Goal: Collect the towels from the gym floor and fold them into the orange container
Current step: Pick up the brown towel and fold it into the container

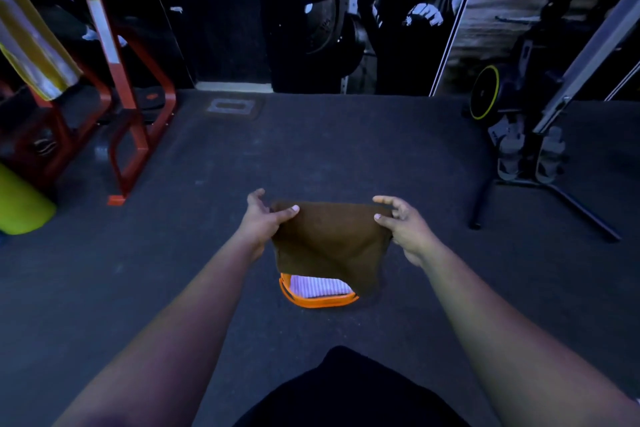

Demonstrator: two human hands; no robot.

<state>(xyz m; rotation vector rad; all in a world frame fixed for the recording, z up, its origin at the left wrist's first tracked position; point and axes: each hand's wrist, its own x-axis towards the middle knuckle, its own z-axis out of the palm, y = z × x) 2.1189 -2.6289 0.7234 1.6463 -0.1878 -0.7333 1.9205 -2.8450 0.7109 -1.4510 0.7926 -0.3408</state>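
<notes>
- The left hand (265, 218) is pinching one upper corner of the brown towel (329, 246), thumb on the near face and the other fingers going behind the cloth.
- The right hand (403, 225) is pinching the opposite upper corner the same way; its index finger is sticking out straight above the edge, not gripping.
- The towel is hanging between the two sets of fingers, top edge pulled nearly taut, the body sagging below the thumbs toward a loose point at the lower right.
- Directly beneath the hanging cloth, below both hands, the orange container (322, 302) is sitting on the gym floor (207, 253), with a striped towel (318, 286) already lying inside.
- Step in hand, as I judge it: folding, not collecting; the towel is looking partly folded and held over the container.
- Next move probably calls for bringing the two pinched corners together or lowering the cloth flat onto the striped one, keeping the trailing point inside the rim.
- Hidden: the far half of the container is being covered by the towel, so how full it is cannot be told.
- The fingers behind the cloth are not showing.
- How many layers the towel has cannot be made out in the dim light.
- No further towels are visible on the floor; the edges of the room are dark.
</notes>
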